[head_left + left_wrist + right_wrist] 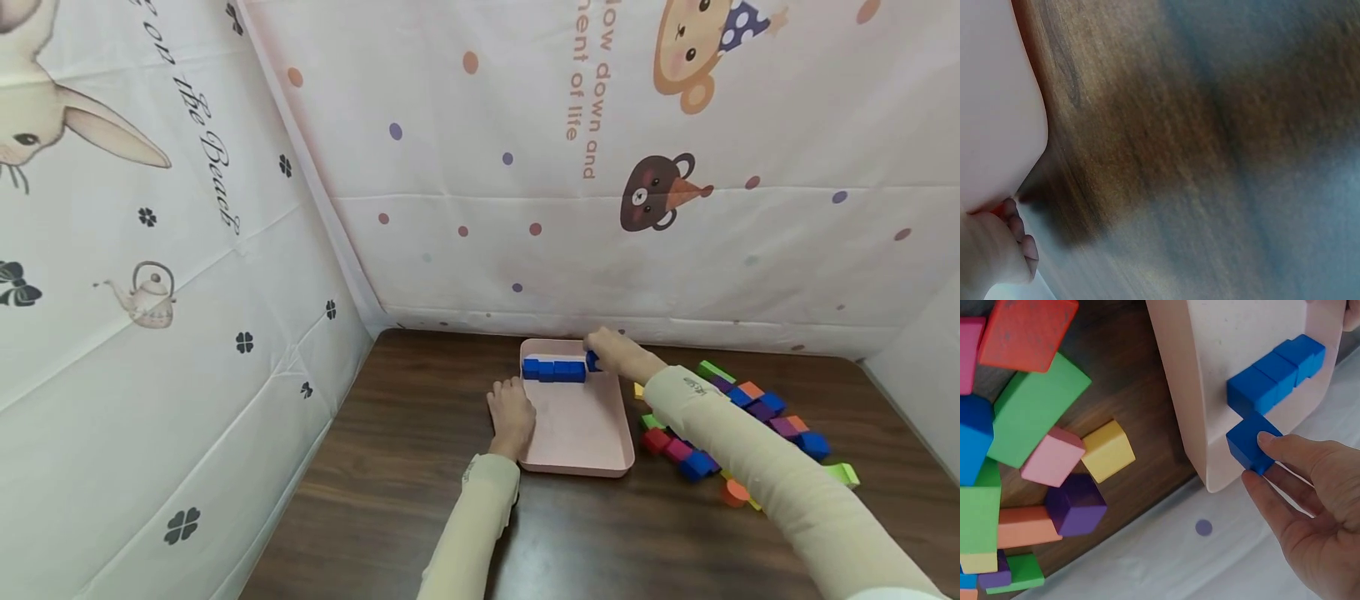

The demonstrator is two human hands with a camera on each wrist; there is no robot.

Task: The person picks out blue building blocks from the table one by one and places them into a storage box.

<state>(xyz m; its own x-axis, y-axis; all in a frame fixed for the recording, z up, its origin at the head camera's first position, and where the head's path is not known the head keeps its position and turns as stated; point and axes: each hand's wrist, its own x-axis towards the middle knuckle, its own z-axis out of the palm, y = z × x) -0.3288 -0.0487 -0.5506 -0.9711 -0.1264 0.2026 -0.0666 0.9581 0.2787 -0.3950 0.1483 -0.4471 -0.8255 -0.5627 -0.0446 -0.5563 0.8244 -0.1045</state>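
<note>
A pale pink tray (pixel 577 433) lies on the table. Along its far end runs a row of blue cubes (pixel 555 371), one butted against another. My right hand (pixel 617 352) pinches another blue cube (pixel 1252 444) between thumb and fingers, at the right end of that row. In the right wrist view this cube sits turned at an angle, close to the row's end cube. My left hand (pixel 513 417) grips the tray's left wall, and its curled fingers (pixel 1015 228) show beside the tray in the left wrist view.
Right of the tray lie many loose coloured blocks, among them a green block (pixel 1041 409), a yellow block (pixel 1109 451) and a purple block (pixel 1076 505). The right forearm (pixel 765 458) passes over some of them. A printed cloth wall (pixel 450 250) stands behind the table.
</note>
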